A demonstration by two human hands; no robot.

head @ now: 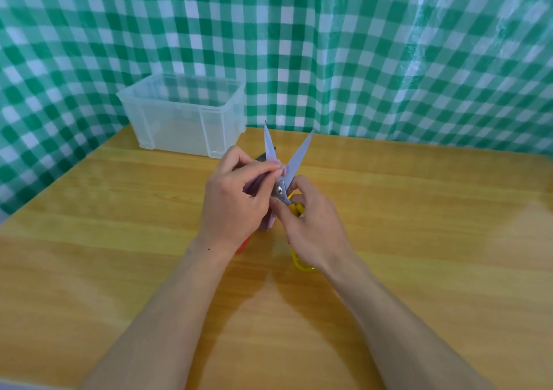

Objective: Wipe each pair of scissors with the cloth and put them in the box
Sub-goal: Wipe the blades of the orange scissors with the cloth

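The scissors (pixel 296 156) are held up over the middle of the counter (pixel 419 210), blades spread wide in a V with the tips pointing far. The right grip (pixel 314 225) is closed around the yellow handles, just near of the pivot. The left grip (pixel 236 198) holds the pink cloth (pixel 267 220) and pinches it against the left blade, just above the pivot. The clear box (pixel 179 126) stands far left on the counter, apart from both grips. A red thing (pixel 244 244) shows under the left wrist; I cannot tell what it is.
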